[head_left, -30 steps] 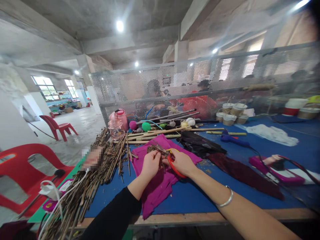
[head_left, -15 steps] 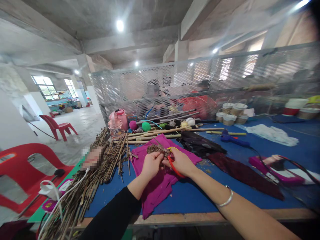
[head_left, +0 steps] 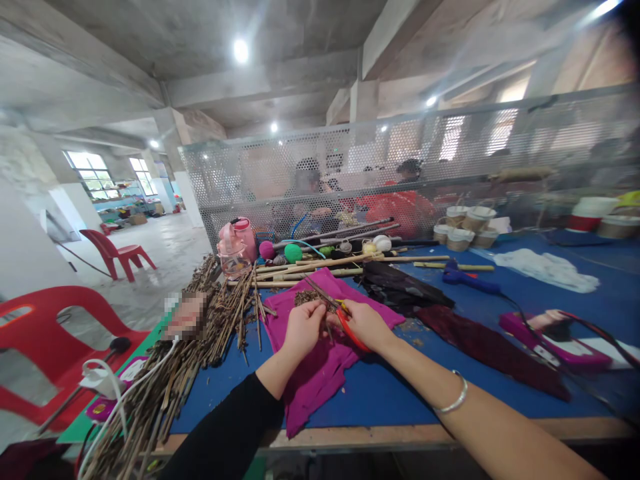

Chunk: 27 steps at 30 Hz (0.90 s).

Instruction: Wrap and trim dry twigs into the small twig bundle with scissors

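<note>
My right hand (head_left: 369,325) is wrapped round the handles of a pair of scissors (head_left: 352,332) with red and yellow grips. Their blades point up and left and look nearly closed. Close beside it, my left hand (head_left: 304,331) pinches a thin brown dried stalk (head_left: 329,331), mostly covered by the fingers. Beyond the fingertips, a small heap of brown clippings (head_left: 306,297) lies on a magenta cloth (head_left: 313,390). The cloth is spread under both hands on the blue tabletop (head_left: 220,400).
Dried stalks (head_left: 167,383) cover the table's left side, with a white cable (head_left: 150,367) across them. Poles (head_left: 320,272), yarn balls (head_left: 293,253) and a pink jug (head_left: 235,250) stand behind. Dark cloths (head_left: 493,350) and a blue glue gun (head_left: 467,278) lie right.
The scissor blades, spread apart before, have come together, and the fingers on the handles have drawn in. My left hand keeps its place over the cloth.
</note>
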Motion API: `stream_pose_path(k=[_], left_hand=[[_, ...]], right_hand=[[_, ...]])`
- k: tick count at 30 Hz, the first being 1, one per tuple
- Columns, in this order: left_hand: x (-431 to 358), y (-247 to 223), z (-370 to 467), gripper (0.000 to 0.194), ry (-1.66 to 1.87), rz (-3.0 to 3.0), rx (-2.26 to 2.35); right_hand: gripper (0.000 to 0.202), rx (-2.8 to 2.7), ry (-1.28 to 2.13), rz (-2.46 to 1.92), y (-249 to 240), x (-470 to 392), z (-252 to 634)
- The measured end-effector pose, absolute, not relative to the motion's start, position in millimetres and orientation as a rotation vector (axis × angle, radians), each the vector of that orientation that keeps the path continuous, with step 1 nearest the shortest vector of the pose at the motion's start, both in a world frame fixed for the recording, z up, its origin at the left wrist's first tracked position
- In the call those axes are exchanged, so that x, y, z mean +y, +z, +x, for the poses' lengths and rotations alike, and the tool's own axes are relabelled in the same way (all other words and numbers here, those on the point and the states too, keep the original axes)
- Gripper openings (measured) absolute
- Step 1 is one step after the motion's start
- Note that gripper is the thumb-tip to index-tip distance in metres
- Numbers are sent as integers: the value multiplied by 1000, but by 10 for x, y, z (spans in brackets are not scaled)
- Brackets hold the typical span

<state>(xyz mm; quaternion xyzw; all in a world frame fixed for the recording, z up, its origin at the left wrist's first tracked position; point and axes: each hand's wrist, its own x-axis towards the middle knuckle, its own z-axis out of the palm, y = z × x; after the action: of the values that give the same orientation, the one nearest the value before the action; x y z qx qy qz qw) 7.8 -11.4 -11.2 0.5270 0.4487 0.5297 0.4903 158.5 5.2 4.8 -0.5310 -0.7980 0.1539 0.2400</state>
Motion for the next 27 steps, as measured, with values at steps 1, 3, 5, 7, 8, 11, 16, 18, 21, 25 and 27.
stream_pose_path(k=[1, 3, 5, 7, 8, 11, 16, 18, 21, 25, 27], left_hand=[[-114, -108, 77, 24, 1289, 1276, 1091], [-113, -102, 79, 23, 1285, 1259, 1092], [-111, -101, 85, 22, 1269, 1236, 1088], [-110, -104, 92, 22, 1250, 1225, 1082], [-110, -105, 96, 22, 1246, 1224, 1075], [-118, -101, 106, 22, 1252, 1222, 1053], [-140, -80, 112, 24, 1275, 1237, 1001], [-146, -77, 113, 25, 1284, 1265, 998], [-156, -70, 122, 26, 1298, 1292, 1003], [-180, -41, 141, 26, 1321, 1253, 973], [-188, -32, 142, 26, 1338, 1248, 975]], right_hand=[[34, -2186, 403, -1463, 47, 50, 1586], [36, -2189, 394, -1454, 35, 46, 1586], [39, -2182, 421, -1421, 10, 49, 1584], [41, -2168, 455, -1392, -18, 59, 1583], [42, -2161, 464, -1381, -29, 65, 1582], [42, -2151, 485, -1345, -48, 80, 1584], [41, -2159, 489, -1343, -37, 69, 1579], [40, -2161, 485, -1341, -37, 61, 1574], [38, -2164, 477, -1364, -46, 55, 1570], [34, -2167, 455, -1378, -44, 49, 1562], [33, -2167, 457, -1379, -38, 50, 1554]])
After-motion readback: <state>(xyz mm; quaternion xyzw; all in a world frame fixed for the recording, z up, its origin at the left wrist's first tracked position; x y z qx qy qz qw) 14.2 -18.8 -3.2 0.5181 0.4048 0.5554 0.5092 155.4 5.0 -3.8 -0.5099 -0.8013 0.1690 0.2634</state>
